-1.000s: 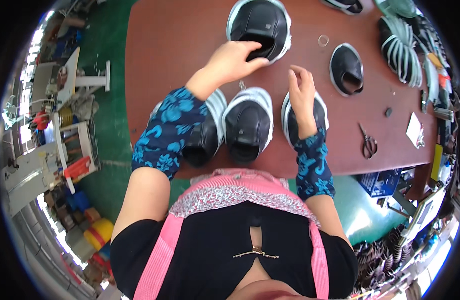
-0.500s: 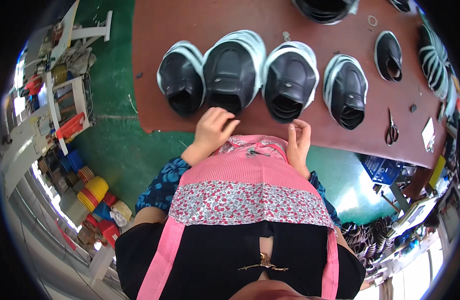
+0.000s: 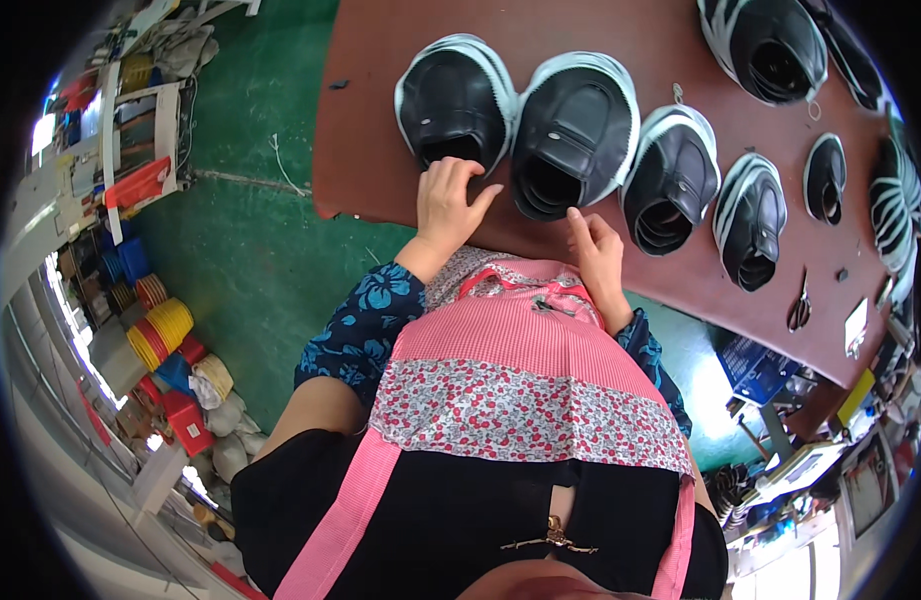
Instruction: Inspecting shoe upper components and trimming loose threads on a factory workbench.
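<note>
Left hand [image 3: 446, 208]: reached to the heel end of the leftmost shoe stack [image 3: 452, 95]; its thumb stood apart from the curled fingers, whose tips lay at the shoe opening. Whether they pressed on the rim could not be told.
Right hand [image 3: 599, 260]: was raised just beside the heel of the second shoe stack [image 3: 580, 112], fingertips near the rim; whether it pinched anything could not be made out.
Shoe row: stood along the near edge of the red-brown table [image 3: 380, 150], toes pointing away from the person; the two left stacks sat side by side, black with white soles, followed to the right by a third shoe stack [image 3: 675, 168] and a narrower fourth shoe stack [image 3: 755, 212].
Right part of table: held a single black shoe [image 3: 826, 170], a bundle of shoes with pale soles [image 3: 892, 205], and scissors [image 3: 800, 312] near a white card [image 3: 856, 325].
Far side: more black shoes [image 3: 750, 40] stood at the upper right.
Clothing: a pink apron [image 3: 520, 335] covered the person's front, and blue-flowered sleeve covers [image 3: 370, 315] wrapped the forearms.
Floor: green floor [image 3: 250, 260] showed to the left, with yellow buckets [image 3: 165, 330] beyond.
</note>
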A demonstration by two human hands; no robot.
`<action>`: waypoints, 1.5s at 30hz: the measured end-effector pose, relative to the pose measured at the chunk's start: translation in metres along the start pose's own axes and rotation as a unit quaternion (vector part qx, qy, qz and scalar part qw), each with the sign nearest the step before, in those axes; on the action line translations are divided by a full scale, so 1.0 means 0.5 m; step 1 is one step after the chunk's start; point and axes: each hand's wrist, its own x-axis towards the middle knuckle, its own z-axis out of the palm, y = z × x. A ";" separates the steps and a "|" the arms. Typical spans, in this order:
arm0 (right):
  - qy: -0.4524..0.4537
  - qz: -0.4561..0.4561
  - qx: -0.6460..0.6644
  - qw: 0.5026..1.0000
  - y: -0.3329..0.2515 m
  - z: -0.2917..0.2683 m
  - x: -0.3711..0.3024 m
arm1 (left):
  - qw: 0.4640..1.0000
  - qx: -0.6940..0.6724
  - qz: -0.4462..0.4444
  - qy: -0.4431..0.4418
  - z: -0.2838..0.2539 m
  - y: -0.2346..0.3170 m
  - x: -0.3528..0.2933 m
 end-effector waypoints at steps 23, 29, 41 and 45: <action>0.112 0.021 0.184 0.976 0.095 -0.015 0.058 | 0.777 -0.520 -0.356 -0.002 -0.094 -0.118 -0.057; 0.089 0.070 0.255 0.960 0.112 -0.017 0.071 | 0.792 -0.494 -0.352 0.066 -0.041 -0.039 -0.070; 0.049 0.060 0.306 0.949 0.103 -0.022 0.074 | 0.984 -0.117 -0.118 0.065 0.013 -0.056 -0.042; 0.036 0.063 0.300 0.951 0.108 -0.029 0.079 | 0.857 -0.385 -0.340 0.027 -0.138 -0.151 -0.074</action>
